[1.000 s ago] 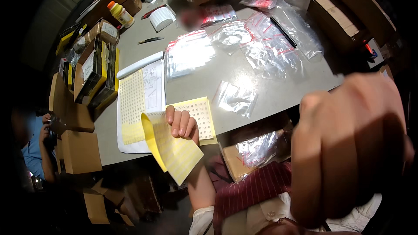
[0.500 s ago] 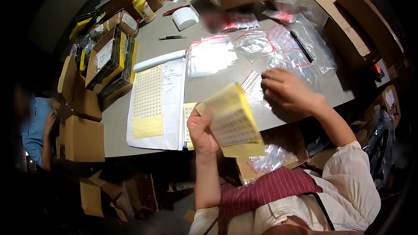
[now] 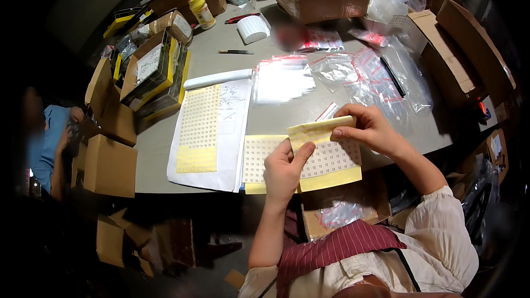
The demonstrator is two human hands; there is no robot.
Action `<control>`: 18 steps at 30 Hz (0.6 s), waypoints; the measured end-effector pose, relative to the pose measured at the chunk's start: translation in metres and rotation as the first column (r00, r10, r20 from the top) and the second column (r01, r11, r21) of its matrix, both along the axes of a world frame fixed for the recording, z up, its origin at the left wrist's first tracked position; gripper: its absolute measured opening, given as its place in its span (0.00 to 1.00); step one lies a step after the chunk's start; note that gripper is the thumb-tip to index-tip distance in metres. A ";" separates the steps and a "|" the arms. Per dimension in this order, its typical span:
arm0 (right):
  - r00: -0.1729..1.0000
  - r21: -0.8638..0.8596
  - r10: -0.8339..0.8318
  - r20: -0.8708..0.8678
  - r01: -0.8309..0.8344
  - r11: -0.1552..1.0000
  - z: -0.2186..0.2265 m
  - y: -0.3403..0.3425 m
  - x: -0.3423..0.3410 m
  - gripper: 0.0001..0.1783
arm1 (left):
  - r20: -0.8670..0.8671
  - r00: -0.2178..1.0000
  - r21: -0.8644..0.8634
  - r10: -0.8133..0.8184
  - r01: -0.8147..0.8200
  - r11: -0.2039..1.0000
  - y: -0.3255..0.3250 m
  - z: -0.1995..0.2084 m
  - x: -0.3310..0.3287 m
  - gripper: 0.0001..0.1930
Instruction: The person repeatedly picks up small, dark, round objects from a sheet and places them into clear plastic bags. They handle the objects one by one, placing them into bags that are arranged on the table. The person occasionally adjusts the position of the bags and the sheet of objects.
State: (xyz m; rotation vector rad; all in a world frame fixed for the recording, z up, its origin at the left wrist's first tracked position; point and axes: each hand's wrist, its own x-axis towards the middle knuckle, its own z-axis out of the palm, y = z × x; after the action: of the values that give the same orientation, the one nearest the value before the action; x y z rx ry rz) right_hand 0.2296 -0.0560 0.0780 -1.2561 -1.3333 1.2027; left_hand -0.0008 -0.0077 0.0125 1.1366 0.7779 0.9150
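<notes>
The left hand (image 3: 282,175) is clamping the left side of a yellow sheet (image 3: 334,161) between its fingers, with the thumb lying flat on the front. The right hand (image 3: 372,131) is pinching the sheet's upper right edge, its thumb in front and its fingers closing behind. Between them the sheet, printed with rows of small labels, is tilting in the air over the table's near edge, its top folding over toward the person.

Just left of the left hand, a second sheet (image 3: 260,157) is lying on the table (image 3: 152,157), partly hidden by that hand. Beside it a pad (image 3: 234,127) is lying open, and a third sheet (image 3: 199,127) is resting on its page. Beyond the right hand a small bag (image 3: 327,111) is showing its striped edge.

Farther out, a stack of clear bags (image 3: 282,80) is glaring under the light, and loose bags (image 3: 381,91) are spreading to its right, a black pen (image 3: 392,77) lying on them. Toward the back, a roll (image 3: 254,29) is sitting near a bottle (image 3: 201,11), and a carton (image 3: 323,0) is standing at the far edge. At far left, a person in blue (image 3: 51,138) is sitting near open boxes (image 3: 110,165).
</notes>
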 end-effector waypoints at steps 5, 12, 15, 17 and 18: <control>1.000 0.095 -0.002 0.015 0.000 0.995 -0.003 0.002 -0.002 0.17 | 0.014 1.000 0.183 0.012 -0.014 0.983 0.001 0.002 0.004 0.15; 0.963 0.173 -0.070 0.262 0.025 0.985 -0.004 0.002 -0.004 0.14 | -0.114 0.992 0.264 -0.059 0.088 0.960 0.003 -0.004 -0.001 0.19; 0.946 0.271 -0.081 0.312 -0.007 0.963 -0.006 -0.003 -0.008 0.13 | 0.075 0.983 0.031 -0.167 0.165 0.986 0.007 0.005 -0.009 0.18; 0.920 0.301 -0.056 0.389 -0.070 0.951 -0.005 -0.005 -0.007 0.12 | 0.151 0.977 -0.038 -0.151 0.158 0.987 0.008 0.013 -0.011 0.16; 0.920 0.353 -0.066 0.387 -0.081 0.932 -0.007 -0.005 -0.008 0.12 | 0.166 0.979 -0.032 -0.122 0.129 0.991 0.006 0.011 -0.009 0.15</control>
State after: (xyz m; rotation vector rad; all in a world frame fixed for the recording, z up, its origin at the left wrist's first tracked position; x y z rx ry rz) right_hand 0.2212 -0.0609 0.0710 -1.2561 -1.7617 0.6749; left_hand -0.0100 -0.0019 0.0240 1.0465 0.5825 0.8701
